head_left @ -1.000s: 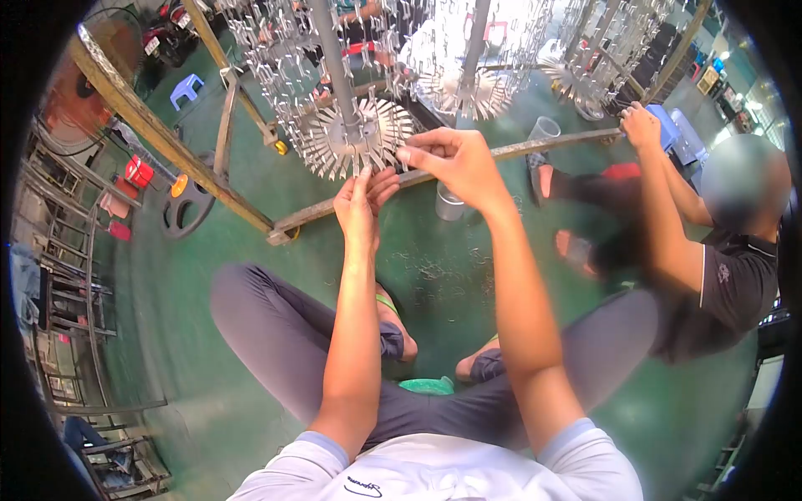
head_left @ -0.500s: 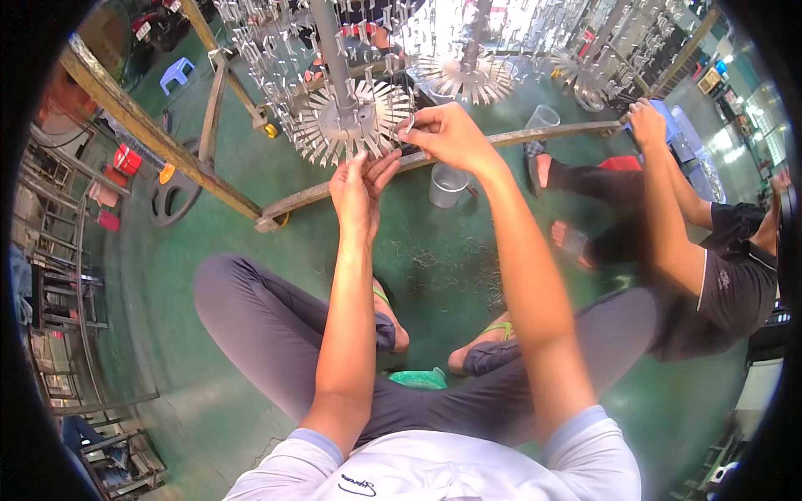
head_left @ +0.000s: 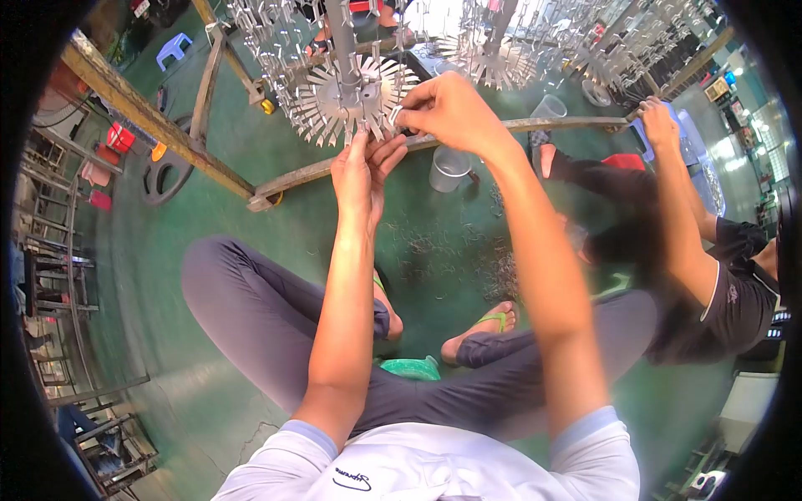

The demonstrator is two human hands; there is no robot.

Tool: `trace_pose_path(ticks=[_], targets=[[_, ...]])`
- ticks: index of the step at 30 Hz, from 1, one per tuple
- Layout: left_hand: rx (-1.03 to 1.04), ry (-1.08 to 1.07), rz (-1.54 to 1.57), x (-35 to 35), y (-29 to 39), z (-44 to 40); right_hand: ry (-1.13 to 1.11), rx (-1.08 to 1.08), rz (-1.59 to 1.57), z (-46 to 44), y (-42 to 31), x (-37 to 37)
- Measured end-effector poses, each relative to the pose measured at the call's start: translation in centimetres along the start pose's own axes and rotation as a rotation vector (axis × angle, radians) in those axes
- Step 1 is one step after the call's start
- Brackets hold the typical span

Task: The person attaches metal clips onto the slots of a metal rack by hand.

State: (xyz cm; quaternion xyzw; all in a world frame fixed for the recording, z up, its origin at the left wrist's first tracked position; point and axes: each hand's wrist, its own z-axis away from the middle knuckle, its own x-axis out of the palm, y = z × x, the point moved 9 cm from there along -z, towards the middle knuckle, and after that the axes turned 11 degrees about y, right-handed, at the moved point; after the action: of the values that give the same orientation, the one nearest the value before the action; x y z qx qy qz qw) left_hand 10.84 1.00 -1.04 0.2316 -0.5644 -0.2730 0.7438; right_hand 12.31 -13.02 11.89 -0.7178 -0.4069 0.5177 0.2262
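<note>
A slotted metal disc (head_left: 338, 88) with flat teeth around its rim is fixed on a grey upright pole (head_left: 341, 37). My left hand (head_left: 361, 177) is at the disc's near edge, palm up, its thumb against a tooth and its fingers curled below. Just to the right, my right hand (head_left: 451, 113) pinches a small shiny metal piece (head_left: 396, 114) beside the rim; its exact shape is partly hidden by the fingers. Many small metal pieces (head_left: 280, 71) hang in rows around the pole above the disc.
A wooden bar (head_left: 309, 177) crosses in front, with a translucent cup (head_left: 449, 169) near it. Small scraps (head_left: 426, 238) litter the green floor. Another slotted disc (head_left: 493, 65) stands behind. At right, a co-worker's hand (head_left: 658, 121) is near the bar. A green stool (head_left: 409, 368) is beneath me.
The view has shifted slightly, so the disc and both hands sit higher. My right hand has come a little closer to the rim and my left hand. The co-worker's arm has moved slightly.
</note>
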Motion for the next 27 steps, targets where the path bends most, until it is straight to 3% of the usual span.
trace_pose_path(ticks=[4, 8, 17, 27], targets=[[-0.019, 0.042, 0.025, -0.1, -0.1, -0.1, -0.042, 0.073, 0.042, -0.1, 0.1, 0.1], [-0.01, 0.063, 0.021, -0.7, 0.3, 0.0, -0.002, -0.018, 0.166, -0.2, -0.7, 0.3], [-0.047, 0.054, 0.02, -1.6, 0.2, -0.7, -0.054, 0.106, 0.034, 0.3, -0.8, 0.2], [0.005, 0.02, 0.093, -0.5, 0.9, -0.3, 0.044, 0.033, 0.01, 0.3, 1.2, -0.2]])
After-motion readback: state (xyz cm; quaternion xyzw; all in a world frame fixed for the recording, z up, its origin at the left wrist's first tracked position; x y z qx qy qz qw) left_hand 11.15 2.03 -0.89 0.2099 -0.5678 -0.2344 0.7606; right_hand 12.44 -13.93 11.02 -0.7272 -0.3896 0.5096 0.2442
